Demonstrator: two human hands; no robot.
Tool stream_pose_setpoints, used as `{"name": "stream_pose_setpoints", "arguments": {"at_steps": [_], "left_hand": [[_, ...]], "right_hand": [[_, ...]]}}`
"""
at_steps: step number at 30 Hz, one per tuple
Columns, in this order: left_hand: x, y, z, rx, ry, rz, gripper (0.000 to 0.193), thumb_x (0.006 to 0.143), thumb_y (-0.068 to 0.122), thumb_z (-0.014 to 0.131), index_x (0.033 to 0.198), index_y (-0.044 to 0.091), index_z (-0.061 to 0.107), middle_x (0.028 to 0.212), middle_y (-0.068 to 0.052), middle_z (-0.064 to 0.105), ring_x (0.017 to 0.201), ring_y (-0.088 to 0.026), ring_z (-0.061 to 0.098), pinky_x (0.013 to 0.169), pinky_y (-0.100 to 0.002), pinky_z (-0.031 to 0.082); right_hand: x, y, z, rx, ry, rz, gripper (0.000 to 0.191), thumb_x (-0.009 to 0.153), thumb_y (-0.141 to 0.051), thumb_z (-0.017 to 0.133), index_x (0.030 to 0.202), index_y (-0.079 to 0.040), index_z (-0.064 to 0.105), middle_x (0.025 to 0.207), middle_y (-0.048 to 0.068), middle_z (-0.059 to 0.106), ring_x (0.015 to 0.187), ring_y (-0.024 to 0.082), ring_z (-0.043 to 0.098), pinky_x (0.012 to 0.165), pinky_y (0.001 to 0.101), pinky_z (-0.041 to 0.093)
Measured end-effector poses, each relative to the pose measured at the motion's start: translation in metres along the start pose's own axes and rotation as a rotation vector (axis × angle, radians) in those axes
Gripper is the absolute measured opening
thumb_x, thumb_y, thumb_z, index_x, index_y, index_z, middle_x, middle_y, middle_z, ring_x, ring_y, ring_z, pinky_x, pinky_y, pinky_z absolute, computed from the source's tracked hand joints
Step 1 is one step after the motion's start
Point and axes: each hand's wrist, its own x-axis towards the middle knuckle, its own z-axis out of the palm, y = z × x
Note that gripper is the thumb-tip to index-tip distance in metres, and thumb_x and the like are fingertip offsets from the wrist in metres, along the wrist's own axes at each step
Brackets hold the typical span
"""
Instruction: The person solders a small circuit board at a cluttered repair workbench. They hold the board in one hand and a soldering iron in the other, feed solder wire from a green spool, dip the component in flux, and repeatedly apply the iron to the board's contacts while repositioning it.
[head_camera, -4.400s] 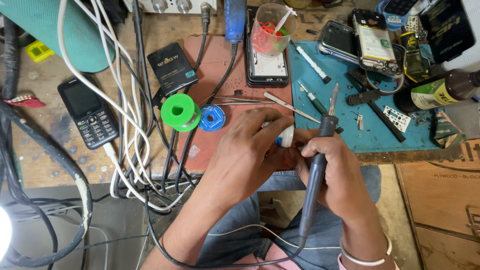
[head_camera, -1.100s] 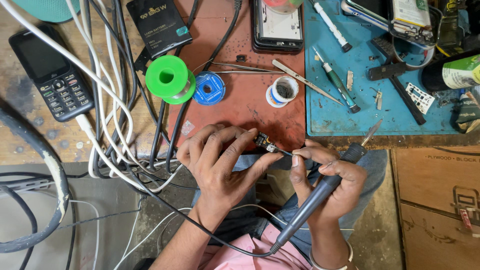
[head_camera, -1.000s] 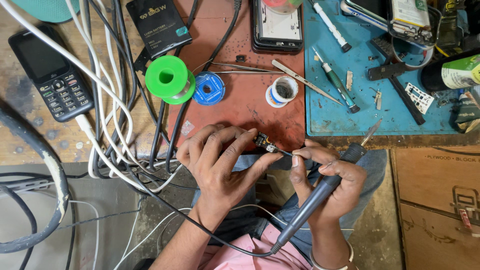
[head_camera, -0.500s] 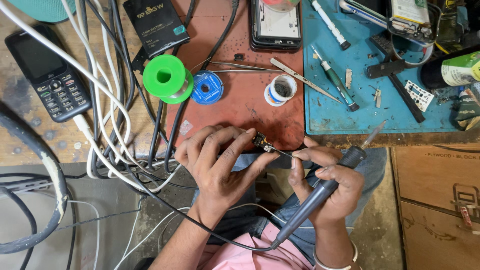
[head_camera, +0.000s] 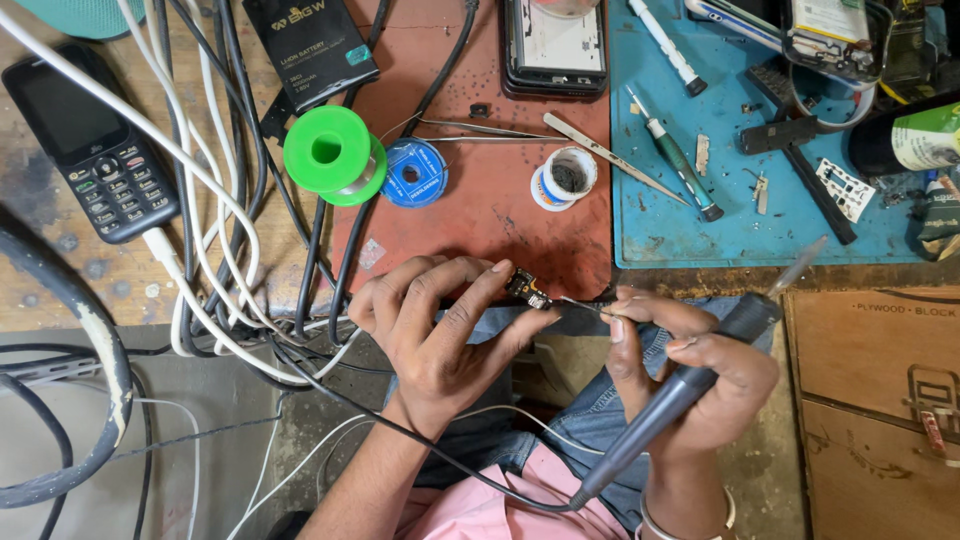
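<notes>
Hands (head_camera: 560, 345) around small component (head_camera: 524, 289)

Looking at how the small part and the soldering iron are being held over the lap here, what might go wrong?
1. The left hand pinches the tiny component with bare fingertips off the bench edge; it could slip and drop into the lap.
2. The right hand holds both a thin wire and the soldering iron, whose tip points away, unwatched, near the blue mat.

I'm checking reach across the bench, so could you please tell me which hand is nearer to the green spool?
Left. The left hand is just below and right of the green spool; the right hand, holding the soldering iron, is farther right.
</notes>
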Motion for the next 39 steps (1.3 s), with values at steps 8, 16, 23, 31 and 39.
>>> {"name": "stream_pose_setpoints", "arguments": {"at_steps": [8,16,23,31,39], "left_hand": [[0.004,0.004,-0.005,-0.038,-0.041,-0.034,0.053,0.077,0.048,0.092,0.116,0.015,0.077,0.103,0.005,0.069,0.107,-0.019,0.06,0.099,-0.039,0.031],[0.009,0.007,-0.008,-0.068,-0.056,-0.078,0.051,0.077,0.048,0.091,0.113,0.015,0.077,0.104,0.004,0.071,0.107,-0.019,0.06,0.101,-0.038,0.03],[0.009,0.006,-0.008,-0.073,-0.049,-0.075,0.05,0.077,0.048,0.091,0.112,0.014,0.078,0.103,0.004,0.07,0.107,-0.019,0.06,0.1,-0.038,0.03],[0.007,0.004,-0.007,-0.058,-0.056,-0.062,0.05,0.079,0.048,0.09,0.114,0.015,0.078,0.103,0.004,0.07,0.107,-0.019,0.059,0.1,-0.039,0.03],[0.006,0.004,-0.005,-0.057,-0.051,-0.053,0.05,0.079,0.049,0.09,0.114,0.016,0.077,0.103,0.005,0.07,0.106,-0.019,0.059,0.1,-0.039,0.03]], "right_hand": [[-0.012,-0.005,0.007,0.036,0.078,0.071,0.053,0.094,0.008,0.075,0.12,-0.009,0.032,0.107,0.03,0.07,0.099,0.029,0.075,0.089,0.0364,0.065],[-0.009,-0.005,0.017,-0.108,0.053,-0.031,0.056,0.087,0.014,0.074,0.116,-0.008,0.031,0.106,0.029,0.069,0.099,0.033,0.076,0.088,0.0409,0.065],[-0.006,-0.009,0.014,-0.136,-0.043,-0.075,0.054,0.085,0.014,0.075,0.117,-0.008,0.037,0.108,0.024,0.07,0.101,0.032,0.074,0.087,0.0442,0.063],[0.004,-0.013,0.008,-0.198,-0.121,-0.14,0.057,0.082,0.012,0.08,0.117,-0.01,0.041,0.108,0.02,0.071,0.097,0.031,0.076,0.083,0.0396,0.063],[0.015,-0.017,0.008,-0.367,-0.198,-0.285,0.059,0.084,0.009,0.083,0.116,-0.011,0.038,0.104,0.018,0.072,0.091,0.032,0.077,0.08,0.0417,0.059]]}}
